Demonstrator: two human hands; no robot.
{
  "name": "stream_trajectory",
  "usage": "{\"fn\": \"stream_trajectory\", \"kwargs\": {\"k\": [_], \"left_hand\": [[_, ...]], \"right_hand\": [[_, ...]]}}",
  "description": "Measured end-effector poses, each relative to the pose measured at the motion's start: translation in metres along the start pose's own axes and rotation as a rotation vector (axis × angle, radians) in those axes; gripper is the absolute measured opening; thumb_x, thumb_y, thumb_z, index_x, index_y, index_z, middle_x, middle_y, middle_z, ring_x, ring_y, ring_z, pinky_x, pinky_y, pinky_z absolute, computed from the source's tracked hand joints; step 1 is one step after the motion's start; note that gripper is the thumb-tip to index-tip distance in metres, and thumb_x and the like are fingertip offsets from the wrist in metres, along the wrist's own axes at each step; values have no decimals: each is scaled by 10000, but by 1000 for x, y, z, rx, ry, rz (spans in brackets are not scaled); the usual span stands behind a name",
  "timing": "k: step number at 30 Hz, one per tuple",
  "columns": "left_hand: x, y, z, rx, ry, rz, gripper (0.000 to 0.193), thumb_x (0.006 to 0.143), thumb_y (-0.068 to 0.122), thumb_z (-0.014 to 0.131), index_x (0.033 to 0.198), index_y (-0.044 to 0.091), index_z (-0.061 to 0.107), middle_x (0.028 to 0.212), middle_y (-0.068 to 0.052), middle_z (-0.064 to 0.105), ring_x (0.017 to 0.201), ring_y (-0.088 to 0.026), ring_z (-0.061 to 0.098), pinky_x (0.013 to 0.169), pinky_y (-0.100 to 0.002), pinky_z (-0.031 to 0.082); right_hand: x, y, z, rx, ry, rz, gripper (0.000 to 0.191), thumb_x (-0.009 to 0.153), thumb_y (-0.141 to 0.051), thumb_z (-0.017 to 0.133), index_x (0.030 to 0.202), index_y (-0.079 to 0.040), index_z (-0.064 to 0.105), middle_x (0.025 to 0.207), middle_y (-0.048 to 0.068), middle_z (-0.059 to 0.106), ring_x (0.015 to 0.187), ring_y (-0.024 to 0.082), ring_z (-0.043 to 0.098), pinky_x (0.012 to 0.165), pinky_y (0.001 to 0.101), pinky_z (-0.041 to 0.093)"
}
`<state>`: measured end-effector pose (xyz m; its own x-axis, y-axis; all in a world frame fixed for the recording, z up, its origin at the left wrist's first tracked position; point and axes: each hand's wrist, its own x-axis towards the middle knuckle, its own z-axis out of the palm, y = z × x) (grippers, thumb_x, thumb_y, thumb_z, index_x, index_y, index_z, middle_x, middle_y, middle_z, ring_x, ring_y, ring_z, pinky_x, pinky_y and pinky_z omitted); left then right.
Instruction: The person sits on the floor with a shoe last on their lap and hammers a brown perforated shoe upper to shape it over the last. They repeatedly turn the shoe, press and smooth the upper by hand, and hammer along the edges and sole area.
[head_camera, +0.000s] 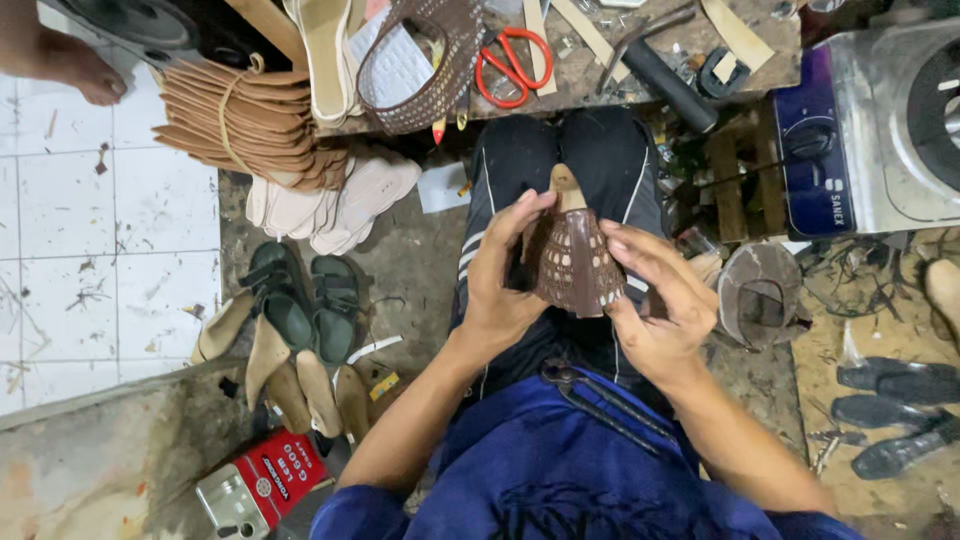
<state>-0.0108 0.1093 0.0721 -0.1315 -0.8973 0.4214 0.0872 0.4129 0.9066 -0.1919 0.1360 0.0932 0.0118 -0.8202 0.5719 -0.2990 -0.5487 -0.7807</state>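
A brown perforated shoe upper (573, 262) is stretched over a tan wooden shoe last (567, 187) that rests on my lap. My left hand (500, 272) grips the upper's left side, thumb near the last's top. On the other side, my right hand (655, 300) presses against the upper with its fingers spread over the leather. Both hands hold the piece between my knees, above my dark trousers.
Red-handled scissors (515, 62), a hammer (660, 72) and leather strips lie on the low workbench ahead. A tied stack of tan insoles (245, 125) sits left, green sandals (305, 300) below it. A red tin (262, 485) lies near left. A machine (880, 130) stands right. Another person's bare foot (85, 72) shows top left.
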Motion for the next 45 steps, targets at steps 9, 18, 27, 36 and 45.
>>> {"fn": "stream_trajectory", "kwargs": {"k": [9, 18, 27, 36, 45], "left_hand": [[-38, -3, 5, 392, 128, 44, 1164, 740, 203, 980, 1645, 98, 256, 1635, -161, 340, 1530, -319, 373, 1299, -422, 312], [-51, -5, 7, 374, 161, 27, 1285, 703, 238, 1004, 1669, 78, 172, 1711, -181, 268, 1564, -340, 313, 1310, -438, 300], [-10, 12, -12, 315, -287, 247, 835, 882, 110, 880, 1581, 156, 425, 1629, -134, 383, 1534, -287, 382, 1292, -417, 345], [36, -32, -7, 54, -370, -75, 784, 840, 149, 854, 1525, 58, 483, 1592, -163, 448, 1518, -318, 429, 1265, -403, 348], [28, -76, -9, 3, -334, -151, 570, 980, 120, 734, 1506, 61, 521, 1559, -155, 507, 1504, -297, 473, 1268, -388, 373]], "right_hand": [[-56, 7, -7, -63, 46, -24, 261, 940, -57, 681, 1178, 48, 660, 1257, 227, 671, 1218, 342, 684, 1065, 415, 547], [-73, 3, 1, 28, 78, -33, 275, 999, -124, 712, 1214, 36, 650, 1280, 212, 532, 1242, 358, 643, 1076, 496, 590], [-37, -22, -14, -198, 14, 19, 309, 882, 38, 645, 1189, 37, 680, 1223, 232, 690, 1159, 321, 706, 996, 363, 564], [44, 33, -18, -281, -260, 309, 327, 898, -64, 764, 1213, 5, 711, 1086, 169, 745, 978, 244, 746, 863, 326, 560], [153, 87, -28, -250, -1202, 681, 507, 939, -357, 645, 1415, -183, 639, 1122, 117, 782, 890, 228, 767, 824, 345, 602]]}}
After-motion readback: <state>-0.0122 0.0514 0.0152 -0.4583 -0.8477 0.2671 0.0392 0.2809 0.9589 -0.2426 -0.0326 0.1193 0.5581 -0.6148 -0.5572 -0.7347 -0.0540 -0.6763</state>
